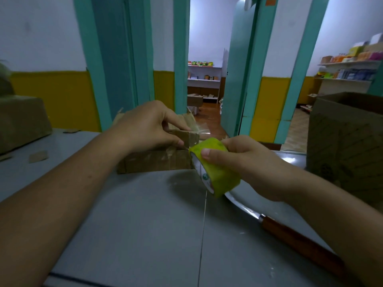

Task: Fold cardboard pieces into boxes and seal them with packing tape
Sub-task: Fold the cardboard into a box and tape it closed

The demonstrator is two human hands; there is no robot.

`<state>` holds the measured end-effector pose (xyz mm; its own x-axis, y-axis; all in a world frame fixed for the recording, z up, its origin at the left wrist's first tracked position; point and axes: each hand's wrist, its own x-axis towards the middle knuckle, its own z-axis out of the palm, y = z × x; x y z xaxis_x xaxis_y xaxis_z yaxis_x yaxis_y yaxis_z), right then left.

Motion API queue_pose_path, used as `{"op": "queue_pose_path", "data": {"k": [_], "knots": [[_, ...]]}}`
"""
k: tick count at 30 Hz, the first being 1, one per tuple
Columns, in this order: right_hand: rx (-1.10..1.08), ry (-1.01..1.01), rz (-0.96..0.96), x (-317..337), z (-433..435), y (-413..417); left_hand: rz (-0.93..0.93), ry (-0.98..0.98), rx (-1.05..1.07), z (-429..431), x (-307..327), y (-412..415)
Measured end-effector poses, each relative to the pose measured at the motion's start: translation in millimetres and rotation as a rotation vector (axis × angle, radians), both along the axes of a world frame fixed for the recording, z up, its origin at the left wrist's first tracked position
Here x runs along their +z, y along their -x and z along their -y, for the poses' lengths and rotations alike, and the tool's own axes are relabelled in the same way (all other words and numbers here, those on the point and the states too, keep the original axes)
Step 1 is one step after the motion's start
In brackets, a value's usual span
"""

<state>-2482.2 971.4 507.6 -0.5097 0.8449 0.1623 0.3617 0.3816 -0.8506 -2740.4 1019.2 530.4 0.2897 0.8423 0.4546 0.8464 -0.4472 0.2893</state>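
Head view looks down on a smooth grey table (134, 214) where a small cardboard box (157, 162) sits at its far middle, its brown corrugated faces creased and streaked with glossy clear tape. The left hand (145, 125) rests over the box top, forefinger and thumb pinching the upper flap near its right corner. The right hand (244, 160) grips a round roll of yellow-green packing tape (215, 175), thumb pressed on its outer band, just beside the box. A knife (290, 230) with a wooden handle lies under the right wrist. A tall carton (348, 146) stands right.
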Motion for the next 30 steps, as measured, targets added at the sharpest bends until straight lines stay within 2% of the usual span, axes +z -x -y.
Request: {"op": "queue_pose_path", "data": {"k": [5,8,11,16,24,30], "knots": [[-0.127,0.067,-0.026,-2.2,-0.3,8.8,0.003,0.016,0.001,-0.7,-1.7,-0.8],[-0.131,0.054,-0.049,-5.5,-1.9,10.9,0.004,0.013,0.005,0.8,-2.9,-2.0],[-0.054,-0.021,-0.071,-9.6,0.5,4.5,0.032,-0.067,0.031,2.7,-0.8,0.1],[0.076,-0.141,-0.103,-10.8,-2.7,-8.0,0.281,-0.163,0.011,6.2,9.1,4.1],[0.135,-0.399,-0.192,8.4,7.0,-12.5,0.338,-0.163,-0.042,35.3,40.7,14.0],[0.104,-0.274,-0.163,7.6,15.8,-2.1,0.311,-0.101,-0.043,31.4,29.4,1.5]]}}
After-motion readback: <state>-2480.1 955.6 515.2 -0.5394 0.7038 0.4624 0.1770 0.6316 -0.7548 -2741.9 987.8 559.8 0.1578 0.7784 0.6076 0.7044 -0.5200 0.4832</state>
